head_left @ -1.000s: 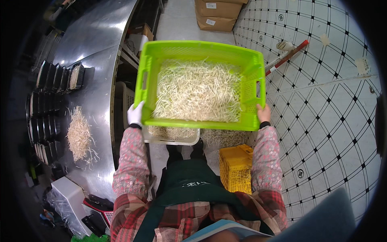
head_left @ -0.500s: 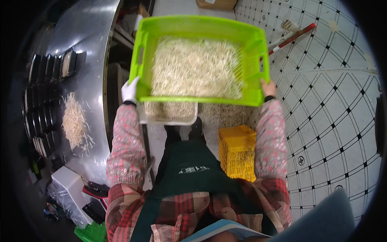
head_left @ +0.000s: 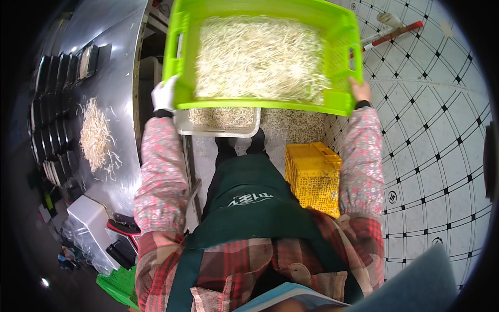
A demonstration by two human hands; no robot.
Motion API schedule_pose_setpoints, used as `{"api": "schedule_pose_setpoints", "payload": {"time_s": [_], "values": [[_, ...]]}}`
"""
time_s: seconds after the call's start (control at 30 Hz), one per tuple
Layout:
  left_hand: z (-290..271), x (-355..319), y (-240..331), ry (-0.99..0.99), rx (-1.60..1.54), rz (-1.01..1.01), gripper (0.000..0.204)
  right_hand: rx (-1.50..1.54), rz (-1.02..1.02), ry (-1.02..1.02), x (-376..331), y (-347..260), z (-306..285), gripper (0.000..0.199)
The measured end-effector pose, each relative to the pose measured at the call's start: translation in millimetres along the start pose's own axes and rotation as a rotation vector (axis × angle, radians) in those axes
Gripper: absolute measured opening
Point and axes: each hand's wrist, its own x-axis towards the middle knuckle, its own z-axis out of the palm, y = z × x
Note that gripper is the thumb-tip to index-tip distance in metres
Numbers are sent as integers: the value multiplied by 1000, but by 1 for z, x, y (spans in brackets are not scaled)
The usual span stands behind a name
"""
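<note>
I carry a bright green plastic crate (head_left: 270,104) filled with pale bean sprouts (head_left: 260,57) in front of my chest. My left hand (head_left: 164,94), in a white glove, grips the crate's near left corner. My right hand (head_left: 360,89), bare, holds its near right corner. Under the crate a white tub (head_left: 218,125) with more sprouts stands on the floor in front of my feet.
A steel table (head_left: 117,62) runs along my left, with a loose heap of sprouts (head_left: 96,136) and rows of black trays (head_left: 57,88). A yellow crate (head_left: 313,177) stands at my right leg. A red-handled tool (head_left: 390,34) lies on the tiled floor. A green basket (head_left: 120,286) sits low left.
The green crate has risen and moved away from my body, toward the top of the view. Both hands have kept their hold on its near corners.
</note>
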Motion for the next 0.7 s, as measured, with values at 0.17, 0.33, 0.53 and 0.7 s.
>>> {"api": "schedule_pose_setpoints", "payload": {"time_s": [0.17,0.33,0.53,0.7], "values": [[-1,-93,-60,73,47,5,29,151,-30,105,-67,111,-12,36],[-105,-57,-27,184,70,-118,26,96,-277,-22,-109,47,60,42],[-2,-68,-55,78,292,56,38,-90,40,-31,-29,48,-36,40],[-71,-109,-44,92,-40,-155,29,-103,-129,4,-113,86,17,41]]}}
